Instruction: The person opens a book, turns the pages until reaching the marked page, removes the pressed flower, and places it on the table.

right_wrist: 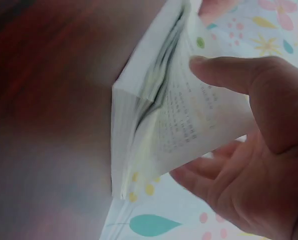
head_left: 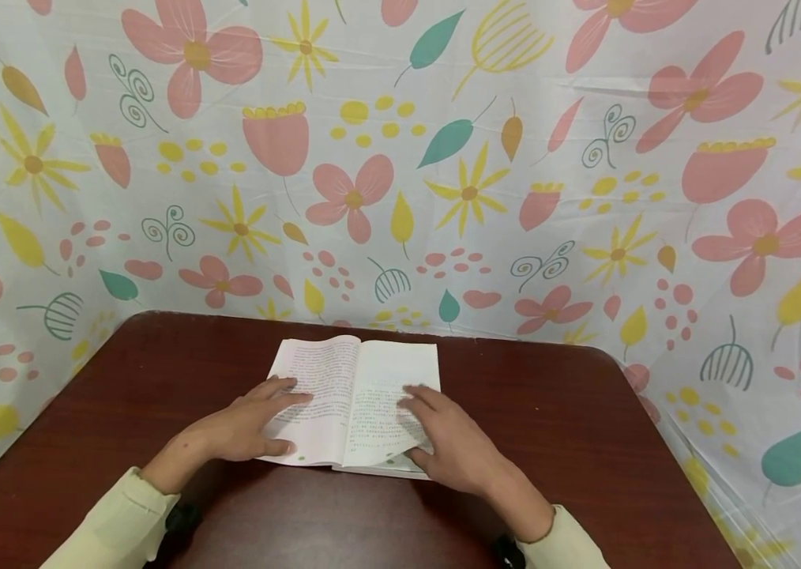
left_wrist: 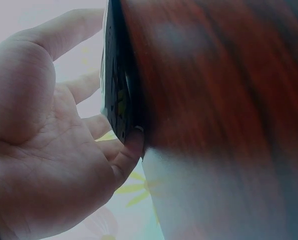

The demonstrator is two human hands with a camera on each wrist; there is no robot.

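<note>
An open book [head_left: 315, 419] with printed pages lies on the dark wooden table, seen in the head view. My left hand [head_left: 247, 419] rests on its left page with fingers spread, the thumb near the lower edge. From the left wrist view, the left hand [left_wrist: 44, 135] lies along the book's dark outer side [left_wrist: 120, 95]. Over the right page is my right hand [head_left: 453, 442]; that page's lower corner curls up. The right wrist view shows the lifted page [right_wrist: 188, 120] between the thumb and fingers of my right hand [right_wrist: 253, 145], with some fingertips hidden behind it.
The reddish-brown table [head_left: 543, 411] extends around the book on all sides. A white cloth [head_left: 400, 182] printed with flowers and leaves hangs behind and beside the table. Pale sleeves [head_left: 112, 518] cover both forearms, with dark bands at the wrists.
</note>
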